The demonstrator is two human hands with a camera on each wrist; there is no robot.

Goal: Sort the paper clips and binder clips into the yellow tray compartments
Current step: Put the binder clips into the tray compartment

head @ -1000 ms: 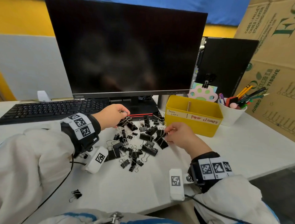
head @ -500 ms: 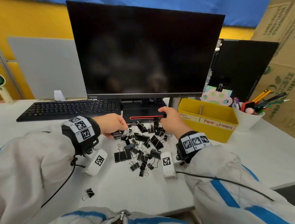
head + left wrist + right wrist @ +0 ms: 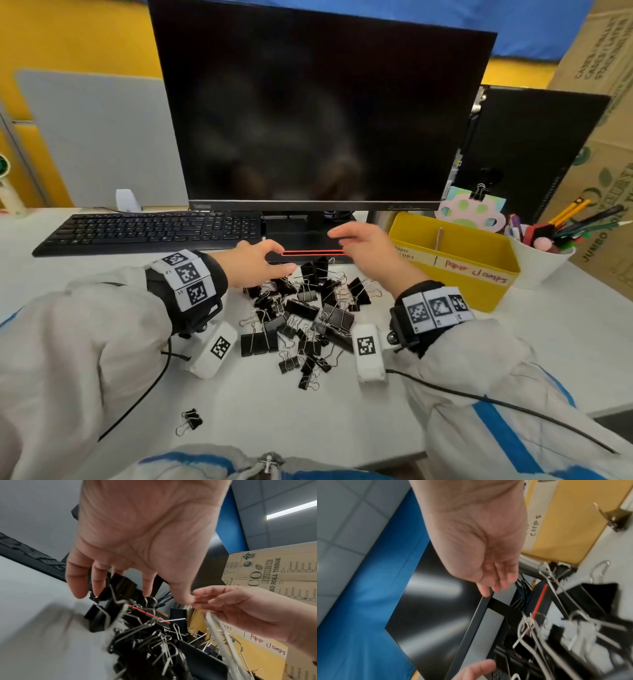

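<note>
A heap of black binder clips (image 3: pixel 308 315) lies on the white desk in front of the monitor base. My left hand (image 3: pixel 281 257) hovers at the heap's back left edge. Its fingers hang loosely over the clips (image 3: pixel 145 642) and grip nothing that I can see. My right hand (image 3: pixel 337 236) is raised over the back of the heap, fingers nearly straight and pointing left, holding nothing visible (image 3: pixel 494 584). The yellow tray (image 3: pixel 479 291) stands to the right, its compartments labelled paper clips and paper clamps. One stray binder clip (image 3: pixel 190 419) lies near the front edge.
The monitor (image 3: pixel 322 113) and its base (image 3: pixel 308 240) stand right behind the heap. A black keyboard (image 3: pixel 150 233) lies at back left. A white cup of pens (image 3: pixel 541 263), a black computer case (image 3: pixel 534 147) and cardboard boxes (image 3: pixel 609 171) stand behind and beside the tray.
My right hand went from the heap's right side to its back and lifted, fingers spreading. My left hand let go of the clips it gripped and reached right, fingers loosened.
</note>
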